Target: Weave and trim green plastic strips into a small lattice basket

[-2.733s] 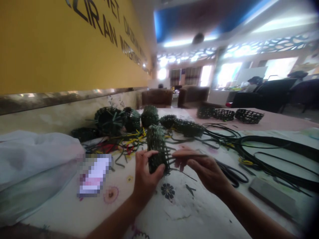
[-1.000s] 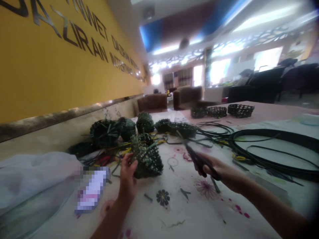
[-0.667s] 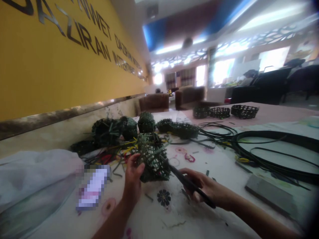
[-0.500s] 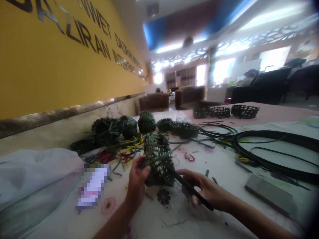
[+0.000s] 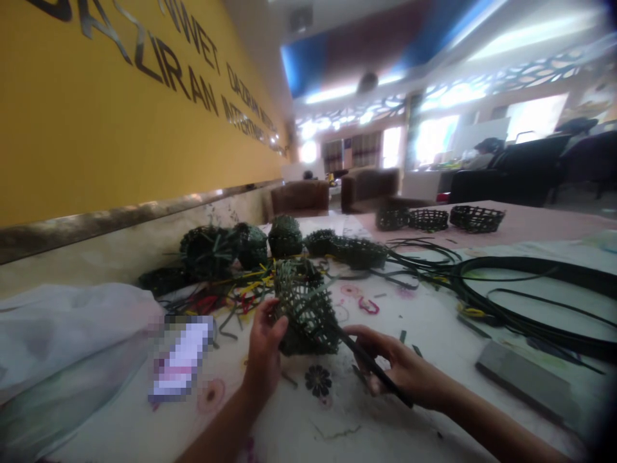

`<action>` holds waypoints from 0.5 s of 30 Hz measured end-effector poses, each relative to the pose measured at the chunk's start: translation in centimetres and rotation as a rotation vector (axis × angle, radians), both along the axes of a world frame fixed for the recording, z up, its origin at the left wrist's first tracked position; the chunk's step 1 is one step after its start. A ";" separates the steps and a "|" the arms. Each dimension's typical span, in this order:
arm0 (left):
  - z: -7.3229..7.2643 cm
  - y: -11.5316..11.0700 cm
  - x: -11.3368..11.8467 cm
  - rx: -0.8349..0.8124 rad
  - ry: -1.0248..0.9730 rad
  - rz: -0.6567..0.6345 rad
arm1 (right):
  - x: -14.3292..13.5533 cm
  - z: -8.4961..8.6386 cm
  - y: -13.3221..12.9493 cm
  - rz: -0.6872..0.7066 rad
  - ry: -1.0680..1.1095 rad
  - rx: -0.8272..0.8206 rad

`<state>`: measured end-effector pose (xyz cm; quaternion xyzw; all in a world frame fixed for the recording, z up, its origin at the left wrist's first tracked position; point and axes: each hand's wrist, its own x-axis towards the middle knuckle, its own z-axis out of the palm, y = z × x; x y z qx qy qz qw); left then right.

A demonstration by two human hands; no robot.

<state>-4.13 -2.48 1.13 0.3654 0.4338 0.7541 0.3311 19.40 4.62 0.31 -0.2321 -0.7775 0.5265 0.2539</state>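
Note:
My left hand grips the left side of a dark green woven basket, thumb toward me and fingers behind. The basket has an open lattice and is tilted above the table. My right hand is closed around a long, dark, flat stick-like tool; its exact kind is not clear. The tool's far end touches the basket's lower right side, where the contact is blurred. Below the basket, a dark flower print shows on the tablecloth.
More woven baskets line the back, with others farther right. Coiled green strips and a grey block lie right. Colourful scraps, a blurred-out item and a plastic bag are left. People sit far back.
The basket has tipped slightly, its base rising and shifting right. Both hands keep their holds, with the tool still against the basket. The whole view has shifted a little.

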 end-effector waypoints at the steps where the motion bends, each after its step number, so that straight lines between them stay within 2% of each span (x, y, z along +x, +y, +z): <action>1: -0.2 0.0 0.2 0.002 0.020 -0.010 | 0.0 -0.1 0.0 -0.006 0.000 0.025; 7: -1.2 0.0 0.9 -0.064 0.056 -0.093 | 0.0 0.1 -0.3 -0.076 -0.011 0.171; 15: -1.3 -0.5 1.3 -0.012 0.229 -0.073 | 0.2 0.9 -1.3 -0.072 -0.008 0.209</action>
